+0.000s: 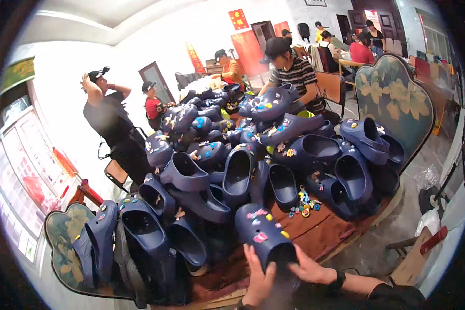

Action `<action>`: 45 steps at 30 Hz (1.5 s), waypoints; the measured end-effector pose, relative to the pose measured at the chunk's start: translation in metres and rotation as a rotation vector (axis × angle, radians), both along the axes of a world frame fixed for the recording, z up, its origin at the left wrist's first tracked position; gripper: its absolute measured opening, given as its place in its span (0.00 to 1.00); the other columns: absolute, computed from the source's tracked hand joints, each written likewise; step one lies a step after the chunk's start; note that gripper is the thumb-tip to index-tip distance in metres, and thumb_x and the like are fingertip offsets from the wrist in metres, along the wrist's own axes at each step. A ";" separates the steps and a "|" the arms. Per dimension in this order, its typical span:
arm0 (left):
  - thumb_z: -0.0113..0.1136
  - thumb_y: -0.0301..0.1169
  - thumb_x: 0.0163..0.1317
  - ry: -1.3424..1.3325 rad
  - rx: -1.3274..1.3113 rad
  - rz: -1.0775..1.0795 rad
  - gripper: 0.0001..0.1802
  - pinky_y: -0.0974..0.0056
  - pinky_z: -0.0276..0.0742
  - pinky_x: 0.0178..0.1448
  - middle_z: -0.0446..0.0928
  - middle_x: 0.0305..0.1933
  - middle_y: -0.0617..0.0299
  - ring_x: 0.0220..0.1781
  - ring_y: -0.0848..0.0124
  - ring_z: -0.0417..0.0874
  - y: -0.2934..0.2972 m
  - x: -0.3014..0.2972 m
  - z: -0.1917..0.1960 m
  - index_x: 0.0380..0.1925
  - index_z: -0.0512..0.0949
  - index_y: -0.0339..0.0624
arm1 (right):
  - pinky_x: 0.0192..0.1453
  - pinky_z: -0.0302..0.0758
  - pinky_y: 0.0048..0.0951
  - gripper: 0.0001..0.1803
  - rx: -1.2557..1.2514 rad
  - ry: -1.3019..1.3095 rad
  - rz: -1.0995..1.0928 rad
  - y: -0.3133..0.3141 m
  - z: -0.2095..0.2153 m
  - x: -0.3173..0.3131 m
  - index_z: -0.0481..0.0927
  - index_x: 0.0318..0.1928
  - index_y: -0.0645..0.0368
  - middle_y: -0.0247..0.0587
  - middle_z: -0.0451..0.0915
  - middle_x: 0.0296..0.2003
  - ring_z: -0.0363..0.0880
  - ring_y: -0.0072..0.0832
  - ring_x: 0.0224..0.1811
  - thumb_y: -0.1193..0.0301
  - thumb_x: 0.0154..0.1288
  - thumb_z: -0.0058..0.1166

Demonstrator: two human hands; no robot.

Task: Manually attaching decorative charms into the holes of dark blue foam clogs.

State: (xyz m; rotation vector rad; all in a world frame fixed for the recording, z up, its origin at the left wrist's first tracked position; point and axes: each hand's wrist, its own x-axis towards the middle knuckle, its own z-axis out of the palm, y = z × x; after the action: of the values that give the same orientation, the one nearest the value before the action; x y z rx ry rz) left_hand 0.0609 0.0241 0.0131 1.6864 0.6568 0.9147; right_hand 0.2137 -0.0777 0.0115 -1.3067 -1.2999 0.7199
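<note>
Close to the table's near edge, a navy clog (258, 225) dotted with pink, yellow and white shoe charms is held between both hands, its toe facing away from me. My left hand (260, 280) presses along its left side, fingers stretched up the shoe. On the right side of its heel end, my right hand (311, 268) grips it, a dark band at the wrist. A small heap of colourful shoe charms (305, 204) lies on the brown cloth (315, 235) just beyond. Around it rises a large pile of navy clogs (237, 173), many with charms on them.
Floral padded boards (395, 101) rise at the table's right end and left end. Across the pile, a person in a striped shirt (299, 77) bends over the shoes. Someone in dark clothes (111, 113) stands at left, hands at the head. A wooden stool (413, 258) stands low right.
</note>
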 end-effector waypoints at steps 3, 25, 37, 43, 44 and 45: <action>0.58 0.30 0.61 -0.160 -0.124 -0.326 0.50 0.49 0.49 0.76 0.33 0.77 0.39 0.78 0.48 0.46 -0.022 0.001 0.037 0.74 0.35 0.39 | 0.73 0.59 0.35 0.34 0.026 0.199 -0.143 -0.003 0.001 0.026 0.55 0.70 0.67 0.51 0.67 0.63 0.64 0.36 0.68 0.81 0.61 0.39; 0.60 0.42 0.65 0.409 0.348 0.000 0.36 0.52 0.57 0.72 0.65 0.66 0.41 0.69 0.48 0.63 0.018 -0.048 -0.077 0.65 0.62 0.31 | 0.58 0.70 0.39 0.21 -0.369 -0.885 -1.261 -0.118 0.125 0.498 0.73 0.57 0.65 0.58 0.80 0.48 0.77 0.47 0.54 0.79 0.63 0.42; 0.61 0.40 0.64 0.423 0.539 -0.031 0.26 0.50 0.60 0.68 0.68 0.66 0.48 0.69 0.51 0.65 0.019 -0.046 -0.085 0.56 0.73 0.35 | 0.57 0.72 0.48 0.21 -0.611 -1.015 -1.069 -0.172 0.060 0.584 0.69 0.57 0.70 0.68 0.76 0.50 0.74 0.59 0.55 0.75 0.64 0.46; 0.62 0.40 0.63 0.408 0.547 -0.059 0.25 0.50 0.60 0.68 0.68 0.65 0.49 0.68 0.51 0.65 0.021 -0.041 -0.086 0.55 0.74 0.37 | 0.67 0.62 0.45 0.32 -0.150 -1.397 -1.208 -0.142 0.111 0.470 0.63 0.63 0.66 0.58 0.68 0.58 0.64 0.55 0.62 0.75 0.59 0.57; 0.62 0.41 0.63 0.409 0.531 -0.049 0.25 0.50 0.60 0.68 0.68 0.65 0.50 0.69 0.52 0.65 0.022 -0.044 -0.087 0.55 0.74 0.38 | 0.68 0.62 0.44 0.31 -0.122 -1.296 -1.062 -0.111 0.146 0.406 0.64 0.63 0.65 0.58 0.68 0.58 0.65 0.53 0.63 0.74 0.59 0.56; 0.62 0.41 0.63 0.417 0.539 -0.081 0.25 0.50 0.60 0.68 0.68 0.65 0.50 0.69 0.52 0.65 0.021 -0.041 -0.085 0.55 0.74 0.38 | 0.67 0.63 0.42 0.27 0.007 -1.256 -1.016 -0.088 0.154 0.363 0.68 0.60 0.65 0.57 0.70 0.57 0.67 0.51 0.62 0.73 0.60 0.56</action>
State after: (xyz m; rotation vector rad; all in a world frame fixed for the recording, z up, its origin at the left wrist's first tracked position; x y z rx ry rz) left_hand 0.0199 0.0454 -0.0716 2.4080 0.6406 0.7223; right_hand 0.5763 -0.1661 0.1656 -2.2228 -1.2178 -0.9761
